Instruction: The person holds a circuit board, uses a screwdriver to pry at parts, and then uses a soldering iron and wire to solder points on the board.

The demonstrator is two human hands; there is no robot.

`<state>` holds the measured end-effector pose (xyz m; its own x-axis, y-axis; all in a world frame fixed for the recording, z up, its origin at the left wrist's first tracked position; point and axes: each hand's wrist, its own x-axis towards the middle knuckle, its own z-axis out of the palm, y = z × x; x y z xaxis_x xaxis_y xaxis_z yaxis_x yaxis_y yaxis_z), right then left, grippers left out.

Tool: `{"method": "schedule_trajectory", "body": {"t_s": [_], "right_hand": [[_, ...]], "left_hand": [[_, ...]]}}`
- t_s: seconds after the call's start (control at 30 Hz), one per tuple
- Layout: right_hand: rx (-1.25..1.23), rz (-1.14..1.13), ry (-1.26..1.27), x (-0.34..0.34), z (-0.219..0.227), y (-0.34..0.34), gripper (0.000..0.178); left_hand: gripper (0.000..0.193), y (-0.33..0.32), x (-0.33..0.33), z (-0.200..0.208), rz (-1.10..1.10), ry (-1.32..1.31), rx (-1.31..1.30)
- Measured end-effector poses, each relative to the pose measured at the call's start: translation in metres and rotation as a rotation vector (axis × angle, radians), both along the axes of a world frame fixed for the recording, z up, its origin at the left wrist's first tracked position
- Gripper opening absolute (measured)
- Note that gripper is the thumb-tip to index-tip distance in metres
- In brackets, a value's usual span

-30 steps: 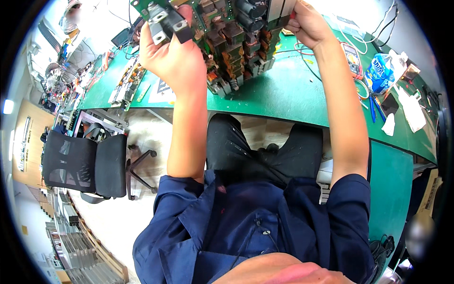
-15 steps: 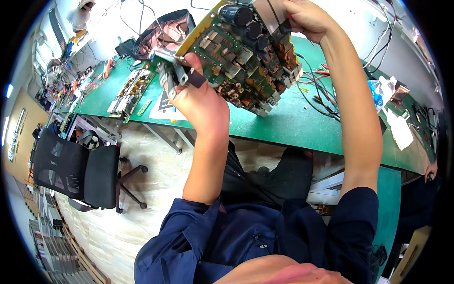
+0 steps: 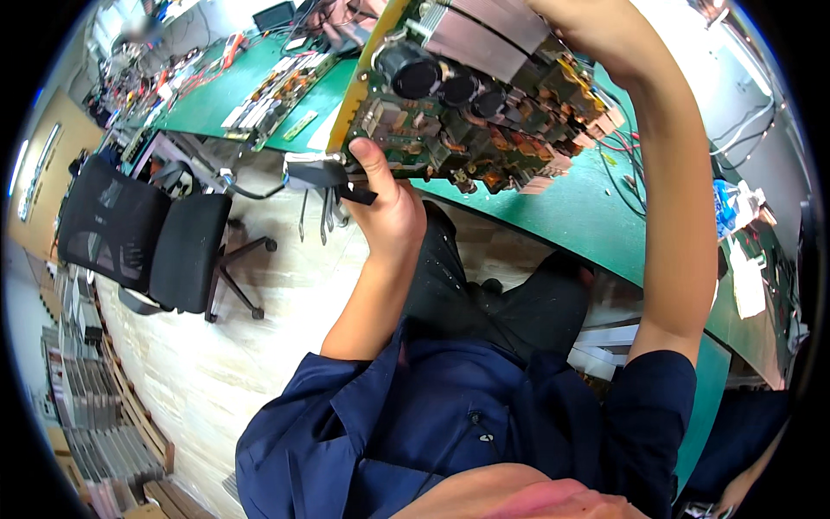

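Observation:
A large circuit board (image 3: 432, 143) is raised and tilted above the front edge of the green workbench. Its face carries black cylindrical capacitors, broad grey metal heat sinks (image 3: 475, 39) and many copper-coloured parts. My left hand (image 3: 385, 186) is closed on the board's lower left corner, thumb on the component side. By that thumb, a black connector with a cable and grey metal prongs hangs off the corner. Up at the far right of the board, my right hand (image 3: 596, 39) grips the edge beside the heat sinks; its fingertips are hidden.
Another long board (image 3: 281, 91) lies on the green workbench (image 3: 596, 242), left of the held one. Cables and a blue-and-white packet (image 3: 733, 208) are to the right. A black office chair (image 3: 147, 242) stands at left. A co-worker's arm (image 3: 743, 489) shows at lower right.
The circuit board has come nearer and turned, so its heat sinks and capacitors show larger. Both hands keep hold; my view has shifted, and the co-worker's hand appears lower.

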<state>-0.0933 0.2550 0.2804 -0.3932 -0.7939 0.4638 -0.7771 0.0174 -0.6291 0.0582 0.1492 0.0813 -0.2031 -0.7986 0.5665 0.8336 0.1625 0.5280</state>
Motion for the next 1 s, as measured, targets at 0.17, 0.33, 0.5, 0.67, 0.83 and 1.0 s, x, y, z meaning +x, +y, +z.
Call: {"method": "schedule_trajectory", "body": {"t_s": [0.17, 0.33, 0.5, 0.67, 0.83, 1.0], "right_hand": [[0.054, -0.021, -0.069, 0.057, -0.002, 0.005, 0.044], [-0.165, 0.125, -0.091, 0.067, -0.031, 0.001, 0.034], [-0.439, 0.049, -0.063, 0.053, -0.051, 0.01, 0.03], [-0.689, -0.146, 0.145, 0.041, -0.068, 0.048, 0.025], [-0.609, -0.234, 0.376, 0.049, -0.095, 0.107, 0.017], [-0.634, -0.298, 0.434, 0.061, -0.098, 0.114, 0.015]], "left_hand": [[0.051, 0.003, 0.019, -0.028, -0.046, 0.017, 0.093], [0.05, 0.005, 0.03, -0.046, -0.019, -0.014, 0.137], [0.051, 0.013, 0.027, -0.03, 0.018, -0.048, 0.112], [0.052, 0.019, 0.021, -0.01, 0.008, -0.055, 0.05], [0.05, 0.027, 0.012, 0.003, -0.009, -0.017, 0.019], [0.05, 0.029, 0.009, 0.007, 0.031, -0.027, -0.023]]}}
